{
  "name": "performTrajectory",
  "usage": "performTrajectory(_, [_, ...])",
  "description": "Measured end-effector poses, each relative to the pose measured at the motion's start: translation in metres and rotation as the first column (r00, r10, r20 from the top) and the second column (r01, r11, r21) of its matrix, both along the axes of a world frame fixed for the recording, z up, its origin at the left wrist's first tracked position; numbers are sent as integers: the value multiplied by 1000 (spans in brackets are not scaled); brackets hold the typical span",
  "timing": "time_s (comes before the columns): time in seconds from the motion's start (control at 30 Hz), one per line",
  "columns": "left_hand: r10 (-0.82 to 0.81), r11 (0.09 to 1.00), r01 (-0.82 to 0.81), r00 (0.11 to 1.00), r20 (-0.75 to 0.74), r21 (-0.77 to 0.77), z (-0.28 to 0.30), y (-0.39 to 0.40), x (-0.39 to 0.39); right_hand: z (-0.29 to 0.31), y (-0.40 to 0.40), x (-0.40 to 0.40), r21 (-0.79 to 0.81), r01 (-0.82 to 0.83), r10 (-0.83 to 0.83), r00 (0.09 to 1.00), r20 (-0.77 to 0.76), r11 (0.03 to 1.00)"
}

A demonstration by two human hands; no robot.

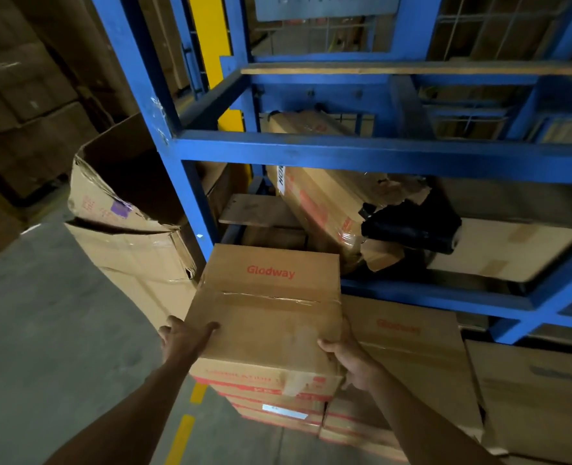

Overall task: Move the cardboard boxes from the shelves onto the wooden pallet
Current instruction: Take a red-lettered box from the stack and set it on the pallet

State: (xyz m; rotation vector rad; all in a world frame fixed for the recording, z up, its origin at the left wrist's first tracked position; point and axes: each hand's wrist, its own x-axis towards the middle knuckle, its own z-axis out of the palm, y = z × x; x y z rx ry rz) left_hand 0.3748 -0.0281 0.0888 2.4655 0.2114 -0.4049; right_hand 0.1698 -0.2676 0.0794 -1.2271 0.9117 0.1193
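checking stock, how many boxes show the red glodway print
2: the Glodway box gripped by both hands, and a second Glodway box right of it under the blue shelf. Others may hide theirs.

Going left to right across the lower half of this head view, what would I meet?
Crushed open carton → left hand → Glodway box held between both hands → right hand → second Glodway box → plain box at far right.
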Motion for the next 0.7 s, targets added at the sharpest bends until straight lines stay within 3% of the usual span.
performTrajectory(0.3, [-307,947,317,940,147,-54,51,25,-59,31,55,-108,-100,241,-213,950,230,965])
performTrajectory(0.4, [-464,877,477,872,154,-55,67,32,-95,50,82,-169,-104,349,-322,922,218,931])
performTrajectory(0.5, [-558,796,578,816,154,-179,76,30,-141,60,109,-231,-113,451,-436,890,132,885])
performTrajectory(0.6, [-646,716,633,761,66,-295,72,24,-192,57,133,-301,-157,541,-528,841,122,826])
performTrajectory(0.7, [-730,651,689,683,-12,-318,59,18,-243,63,158,-369,-208,602,-596,797,101,771])
